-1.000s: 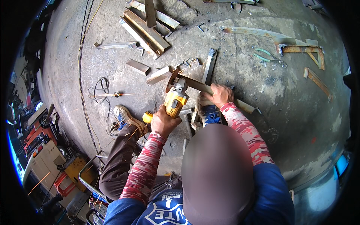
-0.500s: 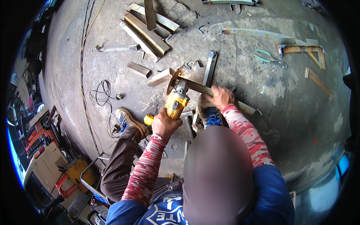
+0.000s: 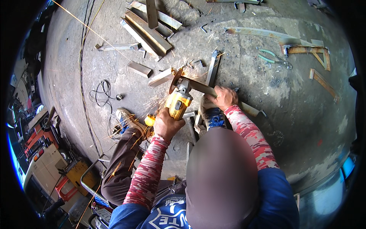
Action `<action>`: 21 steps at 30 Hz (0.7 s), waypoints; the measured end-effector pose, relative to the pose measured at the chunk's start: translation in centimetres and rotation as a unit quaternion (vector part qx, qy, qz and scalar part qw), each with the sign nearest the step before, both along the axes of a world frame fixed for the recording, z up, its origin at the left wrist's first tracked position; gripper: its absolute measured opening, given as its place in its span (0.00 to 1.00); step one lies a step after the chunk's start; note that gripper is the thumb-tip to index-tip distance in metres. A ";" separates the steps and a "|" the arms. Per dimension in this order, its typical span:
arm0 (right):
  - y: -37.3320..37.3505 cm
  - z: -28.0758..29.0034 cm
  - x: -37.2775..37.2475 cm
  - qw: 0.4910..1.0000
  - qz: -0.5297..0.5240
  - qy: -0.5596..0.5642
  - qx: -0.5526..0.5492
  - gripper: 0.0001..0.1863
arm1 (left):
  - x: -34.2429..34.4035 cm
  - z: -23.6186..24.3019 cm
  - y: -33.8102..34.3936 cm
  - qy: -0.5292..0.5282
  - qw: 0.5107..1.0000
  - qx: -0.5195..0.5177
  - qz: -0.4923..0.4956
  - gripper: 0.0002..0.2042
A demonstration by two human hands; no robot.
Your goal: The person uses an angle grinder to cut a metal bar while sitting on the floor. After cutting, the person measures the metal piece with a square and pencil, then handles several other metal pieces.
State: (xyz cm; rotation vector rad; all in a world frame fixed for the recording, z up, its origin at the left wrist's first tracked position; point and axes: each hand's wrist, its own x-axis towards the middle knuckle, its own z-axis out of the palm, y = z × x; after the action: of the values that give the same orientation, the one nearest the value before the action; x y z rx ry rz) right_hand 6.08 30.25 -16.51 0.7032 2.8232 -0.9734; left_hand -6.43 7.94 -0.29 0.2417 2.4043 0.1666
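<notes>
My left hand (image 3: 167, 126) grips a yellow angle grinder (image 3: 179, 102), its cutting disc (image 3: 174, 81) against the far-left end of a steel bar (image 3: 200, 85). My right hand (image 3: 225, 98) holds that bar down across my right shoe (image 3: 211, 118). Orange sparks spray from the disc down toward my left shoe (image 3: 125, 120) and out over the floor. Another steel length (image 3: 212, 66) lies just beyond the bar, and a short offcut (image 3: 160, 77) sits left of the disc.
Steel sections (image 3: 146, 34) are piled at the back left. Green pliers (image 3: 267, 55) and a rusty welded bracket (image 3: 305, 49) lie right. Cables (image 3: 103, 95) run along the left floor. A metal tube frame (image 3: 88, 181) and cluttered equipment (image 3: 40, 141) stand at the lower left.
Compared with half a second ago, the sparks are denser and reach farther, in long streaks. Both hands, the grinder and the bar stay nearly in place.
</notes>
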 end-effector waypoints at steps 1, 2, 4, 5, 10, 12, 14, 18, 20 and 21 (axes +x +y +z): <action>0.0 0.0 0.0 1.000 0.000 0.002 0.001 0.28 | 0.0 0.1 -0.1 -0.002 1.000 0.003 -0.001 0.31; 0.0 0.0 0.0 1.000 -0.001 0.005 0.006 0.28 | -0.1 0.1 -0.1 -0.004 1.000 -0.004 -0.004 0.31; 0.0 0.0 0.0 1.000 -0.003 0.006 0.003 0.28 | -0.2 0.3 -0.2 -0.003 1.000 0.001 -0.012 0.30; -0.1 0.0 0.0 1.000 -0.004 -0.001 0.006 0.28 | -0.3 0.3 -0.2 0.002 1.000 -0.007 -0.020 0.30; -0.1 -0.2 0.1 1.000 -0.007 0.008 -0.002 0.27 | -0.3 0.4 -0.2 0.001 1.000 -0.011 -0.019 0.30; -0.1 -0.2 0.1 1.000 -0.008 0.015 0.001 0.27 | -0.2 0.4 -0.2 0.000 1.000 -0.014 -0.015 0.30; -0.1 -0.3 0.1 1.000 -0.007 0.016 0.006 0.27 | -0.1 0.4 -0.2 -0.003 1.000 -0.025 -0.007 0.30; -0.2 -0.4 0.1 0.999 -0.009 0.035 0.005 0.26 | 0.2 0.8 -0.6 -0.007 0.999 -0.049 -0.018 0.30; -0.2 -0.5 0.1 0.999 -0.010 0.029 0.013 0.26 | 0.2 1.0 -0.7 -0.008 0.998 -0.056 -0.032 0.30; -0.2 -0.5 0.1 0.999 -0.010 0.030 0.012 0.26 | 0.3 1.0 -0.7 -0.007 0.998 -0.052 -0.030 0.30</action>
State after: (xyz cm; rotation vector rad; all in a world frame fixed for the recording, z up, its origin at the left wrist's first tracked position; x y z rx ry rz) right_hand 6.22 30.04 -17.03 0.7183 2.8902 -0.9822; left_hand -6.13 7.22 0.68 0.2623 2.3807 0.0157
